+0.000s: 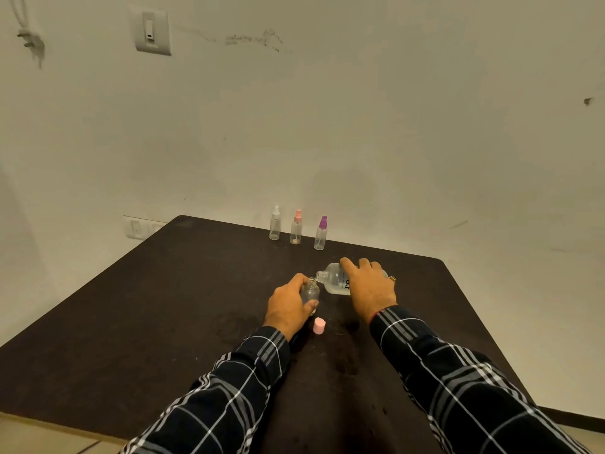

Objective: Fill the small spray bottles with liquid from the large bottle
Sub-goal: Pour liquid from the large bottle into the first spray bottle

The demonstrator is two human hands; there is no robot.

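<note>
- Left hand (288,306): fingers (302,280) curled round the uncapped small bottle (310,291), steadying it upright on the desk (163,306) for filling.
- Right hand (370,286): grips the large bottle (335,279) from above, tipped sideways, its neck at the small bottle's mouth.
- Pink cap (319,326): stands just beside, evidently removed for access.
- Three capped spray bottles (296,229) stand at the far edge.

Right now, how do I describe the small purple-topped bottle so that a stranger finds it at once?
Look at the far edge of the dark brown table, by the wall, where three small clear plastic spray bottles stand in a row. It is the rightmost bottle, the only purple-topped one; its neighbours are the white-topped bottle and the pink-topped bottle.
</note>
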